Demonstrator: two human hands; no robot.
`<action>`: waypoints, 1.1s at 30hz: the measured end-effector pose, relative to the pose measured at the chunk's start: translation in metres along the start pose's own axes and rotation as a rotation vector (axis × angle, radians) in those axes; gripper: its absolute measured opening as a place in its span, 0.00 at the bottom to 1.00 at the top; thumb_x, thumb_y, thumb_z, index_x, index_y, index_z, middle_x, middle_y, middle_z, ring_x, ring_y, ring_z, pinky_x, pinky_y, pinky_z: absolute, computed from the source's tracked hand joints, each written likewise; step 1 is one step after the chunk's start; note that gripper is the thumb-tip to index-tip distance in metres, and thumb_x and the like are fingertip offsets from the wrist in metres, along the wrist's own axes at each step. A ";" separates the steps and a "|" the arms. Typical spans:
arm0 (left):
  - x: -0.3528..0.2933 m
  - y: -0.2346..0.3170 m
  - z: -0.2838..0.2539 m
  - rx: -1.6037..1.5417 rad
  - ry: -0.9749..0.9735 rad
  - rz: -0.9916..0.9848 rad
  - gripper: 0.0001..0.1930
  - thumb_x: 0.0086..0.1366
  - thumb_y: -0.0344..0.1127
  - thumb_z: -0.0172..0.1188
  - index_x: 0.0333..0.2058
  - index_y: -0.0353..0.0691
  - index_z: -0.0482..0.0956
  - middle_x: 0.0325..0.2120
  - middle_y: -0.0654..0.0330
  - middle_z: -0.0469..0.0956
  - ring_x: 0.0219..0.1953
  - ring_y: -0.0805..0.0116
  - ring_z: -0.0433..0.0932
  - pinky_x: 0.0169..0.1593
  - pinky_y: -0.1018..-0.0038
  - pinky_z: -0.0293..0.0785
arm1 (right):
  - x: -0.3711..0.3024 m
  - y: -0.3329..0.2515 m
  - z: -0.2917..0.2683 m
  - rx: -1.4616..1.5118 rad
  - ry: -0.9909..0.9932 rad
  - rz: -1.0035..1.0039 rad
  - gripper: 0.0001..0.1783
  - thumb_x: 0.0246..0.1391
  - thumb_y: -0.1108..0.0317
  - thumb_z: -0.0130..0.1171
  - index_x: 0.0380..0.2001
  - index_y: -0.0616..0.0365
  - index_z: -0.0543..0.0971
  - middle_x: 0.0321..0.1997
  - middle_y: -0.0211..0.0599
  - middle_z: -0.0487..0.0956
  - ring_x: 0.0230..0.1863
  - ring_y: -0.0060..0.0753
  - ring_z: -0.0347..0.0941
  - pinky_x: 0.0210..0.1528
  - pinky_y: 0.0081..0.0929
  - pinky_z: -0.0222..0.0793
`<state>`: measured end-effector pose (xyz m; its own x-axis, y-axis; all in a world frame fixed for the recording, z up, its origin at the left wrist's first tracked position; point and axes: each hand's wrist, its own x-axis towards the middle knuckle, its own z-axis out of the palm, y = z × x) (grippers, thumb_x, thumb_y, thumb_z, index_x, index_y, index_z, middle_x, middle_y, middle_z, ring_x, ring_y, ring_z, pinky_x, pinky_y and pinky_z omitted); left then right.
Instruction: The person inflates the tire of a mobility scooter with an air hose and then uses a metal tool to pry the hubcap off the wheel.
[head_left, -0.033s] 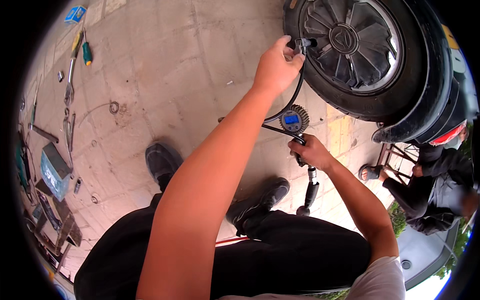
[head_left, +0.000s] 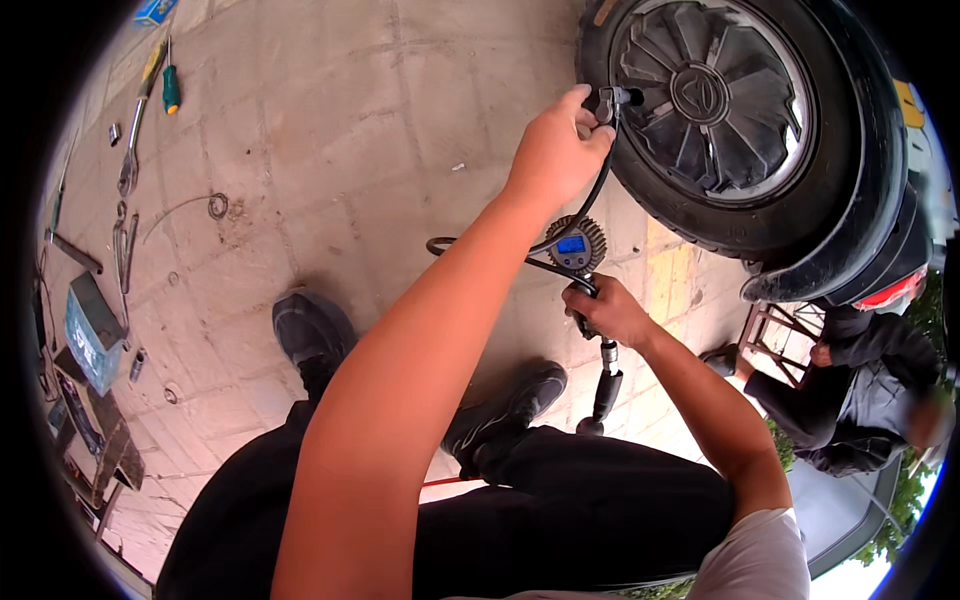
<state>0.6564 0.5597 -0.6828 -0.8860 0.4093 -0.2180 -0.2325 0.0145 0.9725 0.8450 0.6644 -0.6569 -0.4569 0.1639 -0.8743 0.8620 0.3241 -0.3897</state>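
Note:
My left hand (head_left: 562, 148) is closed around a metal air chuck (head_left: 612, 104) at the end of a black hose (head_left: 604, 180). The chuck sits at the hub side of a scooter wheel (head_left: 735, 165) with a black spoked cover; the valve itself is hidden. Lower down, my right hand (head_left: 612, 308) grips the handle of a tire inflator (head_left: 583, 322). On top of it is a round digital gauge (head_left: 577, 246) with a lit blue screen. A fitting and a black supply hose end (head_left: 604, 395) hang below the handle.
On the paving at left lie a green screwdriver (head_left: 171, 92), a ratchet wrench (head_left: 131, 165), pliers (head_left: 122, 245), a wire coil (head_left: 217, 206) and a grey-blue box (head_left: 95, 335). Another person (head_left: 850, 400) sits at right beside a metal rack (head_left: 775, 335). My shoes (head_left: 312, 330) are below.
The view has shifted slightly, so the wheel appears a little farther right and the floor tools farther left. Both hands keep their holds; the inflator sits slightly farther left in the picture.

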 end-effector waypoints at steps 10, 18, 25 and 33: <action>-0.018 0.004 -0.010 0.069 -0.054 -0.040 0.31 0.58 0.40 0.60 0.57 0.30 0.63 0.43 0.53 0.77 0.36 0.66 0.76 0.42 0.70 0.72 | 0.038 0.009 0.001 -0.052 0.046 -0.014 0.14 0.55 0.61 0.57 0.33 0.64 0.73 0.25 0.32 0.75 0.23 0.21 0.68 0.26 0.23 0.67; 0.004 0.005 0.005 0.159 0.011 0.027 0.32 0.58 0.40 0.61 0.57 0.29 0.64 0.41 0.53 0.78 0.34 0.66 0.77 0.40 0.71 0.73 | 0.030 0.005 0.001 -0.072 0.047 -0.060 0.15 0.52 0.60 0.58 0.32 0.63 0.73 0.25 0.32 0.76 0.24 0.22 0.69 0.28 0.24 0.67; 0.016 0.016 0.025 0.216 0.013 0.064 0.27 0.58 0.36 0.63 0.53 0.29 0.68 0.34 0.54 0.79 0.31 0.72 0.76 0.37 0.74 0.72 | 0.021 0.019 -0.016 -0.198 0.128 -0.081 0.18 0.49 0.59 0.59 0.29 0.66 0.72 0.20 0.37 0.75 0.22 0.28 0.73 0.26 0.30 0.69; 0.021 0.018 0.025 0.766 0.017 0.385 0.19 0.62 0.32 0.52 0.49 0.28 0.69 0.36 0.37 0.75 0.39 0.42 0.75 0.42 0.58 0.72 | 0.009 0.018 -0.035 -0.283 0.170 -0.225 0.20 0.45 0.57 0.59 0.27 0.68 0.74 0.21 0.50 0.77 0.25 0.44 0.77 0.31 0.37 0.72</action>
<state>0.6433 0.5917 -0.6680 -0.8548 0.4988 0.1435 0.4157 0.4923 0.7648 0.8486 0.7039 -0.6618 -0.6777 0.2038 -0.7065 0.6525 0.6097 -0.4501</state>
